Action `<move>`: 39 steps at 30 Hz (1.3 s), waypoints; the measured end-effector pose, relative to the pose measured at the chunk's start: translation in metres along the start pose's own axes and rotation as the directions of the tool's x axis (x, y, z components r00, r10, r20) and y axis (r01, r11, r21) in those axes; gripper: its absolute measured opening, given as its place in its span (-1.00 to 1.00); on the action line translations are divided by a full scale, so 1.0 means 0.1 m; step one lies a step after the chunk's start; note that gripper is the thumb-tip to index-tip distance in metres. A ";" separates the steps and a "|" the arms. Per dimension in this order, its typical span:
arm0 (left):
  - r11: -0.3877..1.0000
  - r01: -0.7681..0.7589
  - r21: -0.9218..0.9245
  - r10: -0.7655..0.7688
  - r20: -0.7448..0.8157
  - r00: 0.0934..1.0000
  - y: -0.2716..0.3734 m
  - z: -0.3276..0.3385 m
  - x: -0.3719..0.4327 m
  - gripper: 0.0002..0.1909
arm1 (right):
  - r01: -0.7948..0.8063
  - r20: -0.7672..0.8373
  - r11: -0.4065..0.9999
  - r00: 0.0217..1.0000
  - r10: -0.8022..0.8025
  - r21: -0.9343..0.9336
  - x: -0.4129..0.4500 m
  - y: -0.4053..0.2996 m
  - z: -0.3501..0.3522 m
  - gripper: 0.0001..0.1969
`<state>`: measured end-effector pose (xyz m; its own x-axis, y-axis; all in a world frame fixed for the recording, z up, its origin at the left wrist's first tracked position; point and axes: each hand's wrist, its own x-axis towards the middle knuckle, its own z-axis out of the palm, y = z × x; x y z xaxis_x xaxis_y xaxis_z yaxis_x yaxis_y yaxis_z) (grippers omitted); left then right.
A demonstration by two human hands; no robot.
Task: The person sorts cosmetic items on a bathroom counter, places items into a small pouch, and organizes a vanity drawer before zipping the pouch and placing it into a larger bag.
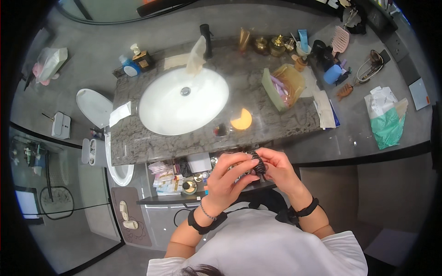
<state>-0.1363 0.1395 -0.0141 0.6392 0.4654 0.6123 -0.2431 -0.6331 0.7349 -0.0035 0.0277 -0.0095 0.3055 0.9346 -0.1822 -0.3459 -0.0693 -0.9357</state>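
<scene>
Both hands meet above the front of an open drawer, around a small dark ribbed object (258, 165), possibly a hair claw clip or coiled hair tie. My left hand (229, 176) grips it from the left with fingertips and thumb. On its right side, my right hand (278, 169) pinches it between thumb and fingers. The drawer (155, 200) below holds packets, jars and bottles. On the marble counter (172, 146) lie a round yellow-orange thing (241, 119) with a notch and a small dark-and-red item (220, 130).
A white oval sink (165, 114) with a black faucet (206, 39) is set in the counter. An open green box (272, 91) stands right of it. Farther right are a pink hairbrush (340, 39), a blue cup-like item (332, 74) and a green-white packet (385, 120). A toilet (121, 174) stands at left.
</scene>
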 end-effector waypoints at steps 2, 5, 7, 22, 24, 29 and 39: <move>0.996 -0.087 -0.001 0.087 -0.006 0.996 -0.01 -0.03 -0.05 -0.62 | -0.064 0.031 0.996 0.998 0.063 0.057 -0.06 -0.05 0.06 -0.83; 0.996 -0.090 0.020 0.091 -0.067 0.994 0.03 -0.02 -0.10 -0.70 | -0.092 0.049 0.995 0.995 0.090 0.039 -0.10 -0.11 0.13 -0.84; 0.995 -0.100 0.026 0.102 -0.109 0.989 0.06 0.02 -0.11 -0.73 | -0.054 0.068 0.997 0.996 0.051 0.046 -0.11 -0.17 0.16 -0.84; 0.995 -0.088 -0.048 0.067 -0.336 0.940 0.22 0.12 -0.22 -0.60 | 0.334 0.062 0.906 0.942 -0.329 -0.259 -0.17 -0.25 0.27 -0.78; 0.990 -0.071 -0.121 0.022 -0.363 0.931 0.21 0.13 -0.19 -0.57 | 0.378 0.035 0.868 0.921 -0.388 -0.323 -0.15 -0.26 0.24 -0.78; 0.929 0.288 -0.232 -0.277 0.079 0.958 0.25 -0.05 -0.03 -0.63 | 0.561 0.167 0.512 0.764 -0.624 -0.651 -0.09 -0.32 0.14 -0.76; 0.621 0.560 -0.548 -0.571 0.172 0.802 0.25 0.04 -0.15 -0.56 | 0.309 0.008 0.771 0.930 -0.367 -0.557 -0.12 -0.42 0.24 -0.71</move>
<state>-0.1490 0.1142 -0.0066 0.7775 0.6286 0.0211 -0.1928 0.2063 0.9593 -0.0140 0.0278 0.0393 0.4037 0.8977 0.1767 0.3218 0.0415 -0.9459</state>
